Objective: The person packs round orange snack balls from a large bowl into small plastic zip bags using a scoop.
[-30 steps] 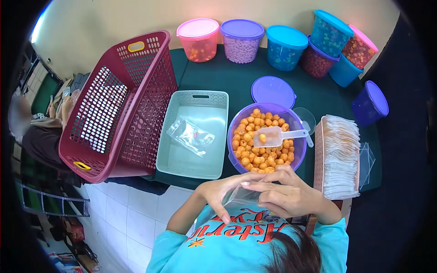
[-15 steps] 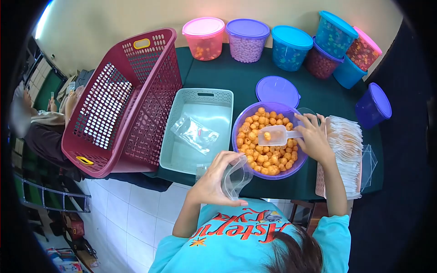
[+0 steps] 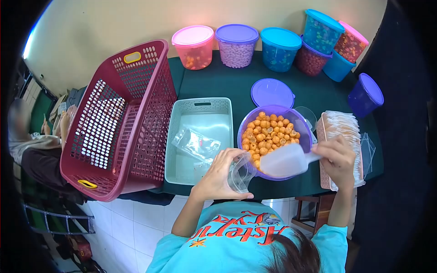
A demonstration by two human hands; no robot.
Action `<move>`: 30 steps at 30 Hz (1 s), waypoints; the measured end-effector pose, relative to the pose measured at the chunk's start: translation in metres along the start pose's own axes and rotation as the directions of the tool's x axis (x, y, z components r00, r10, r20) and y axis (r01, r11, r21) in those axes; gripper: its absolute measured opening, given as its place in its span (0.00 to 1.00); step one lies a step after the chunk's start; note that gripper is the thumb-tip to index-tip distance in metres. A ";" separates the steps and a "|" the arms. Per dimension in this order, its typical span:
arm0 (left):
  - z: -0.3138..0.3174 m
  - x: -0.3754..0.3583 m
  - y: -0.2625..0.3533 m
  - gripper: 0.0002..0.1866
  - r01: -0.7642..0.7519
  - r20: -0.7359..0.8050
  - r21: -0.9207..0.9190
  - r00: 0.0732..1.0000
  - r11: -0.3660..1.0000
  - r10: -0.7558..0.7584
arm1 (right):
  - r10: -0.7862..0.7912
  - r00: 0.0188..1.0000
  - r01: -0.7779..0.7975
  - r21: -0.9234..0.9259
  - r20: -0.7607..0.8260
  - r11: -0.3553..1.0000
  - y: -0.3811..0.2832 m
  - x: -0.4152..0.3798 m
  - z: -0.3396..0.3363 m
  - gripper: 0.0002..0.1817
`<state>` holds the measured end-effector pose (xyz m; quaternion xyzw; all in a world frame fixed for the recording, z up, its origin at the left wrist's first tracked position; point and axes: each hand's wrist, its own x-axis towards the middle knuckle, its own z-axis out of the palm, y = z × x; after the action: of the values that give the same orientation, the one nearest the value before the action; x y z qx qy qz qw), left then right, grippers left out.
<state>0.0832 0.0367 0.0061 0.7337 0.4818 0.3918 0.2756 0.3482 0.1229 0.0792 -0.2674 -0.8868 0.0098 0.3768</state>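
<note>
My left hand (image 3: 217, 175) is closed around a clear plastic pouch (image 3: 241, 174), its mouth spread open beside the near left rim of a purple tub (image 3: 306, 125). Orange puffed snack balls (image 3: 269, 132) fill much of this tub. In my right hand (image 3: 337, 159) is the handle of a translucent white scoop (image 3: 286, 161). The scoop is tilted over the near side of the tub, its tip close to the pouch. What lies inside the scoop is hidden by its back.
A pale green tray (image 3: 170, 150) holds clear bags, left of the tub. Beyond it stands a maroon laundry basket (image 3: 157, 91). A pink basket (image 3: 322, 132) of white packets is at right. Behind lie a purple lid (image 3: 272, 93) and lidded tubs (image 3: 236, 45). A person (image 3: 36, 150) sits far left.
My right hand has gripped the scoop, lifted it from the snack balls and swung it toward me, tilting it near the pouch. My left hand still holds the pouch. The view has shifted slightly.
</note>
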 end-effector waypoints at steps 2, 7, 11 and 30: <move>-0.003 0.001 0.001 0.48 -0.017 0.010 0.042 1.000 0.999 0.017 | -0.031 1.000 0.031 -0.035 0.003 0.999 -0.020 0.001 -0.002 0.12; -0.005 0.007 0.008 0.43 -0.071 0.075 0.158 0.995 0.985 0.059 | -0.122 0.981 0.145 -0.154 0.149 0.977 -0.053 0.002 0.003 0.12; 0.001 0.011 0.012 0.38 -0.122 0.089 0.127 0.990 0.984 0.111 | -0.159 0.953 0.199 -0.136 0.259 0.970 -0.079 -0.011 0.032 0.13; 0.012 0.001 0.004 0.46 0.076 0.359 -0.211 0.933 0.974 0.005 | -0.180 0.890 -0.018 0.426 0.419 0.904 -0.034 -0.022 0.002 0.18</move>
<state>0.0954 0.0354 0.0030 0.7484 0.3902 0.2981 0.4459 0.3435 0.0832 0.0707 -0.1326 -0.9370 0.2452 0.2103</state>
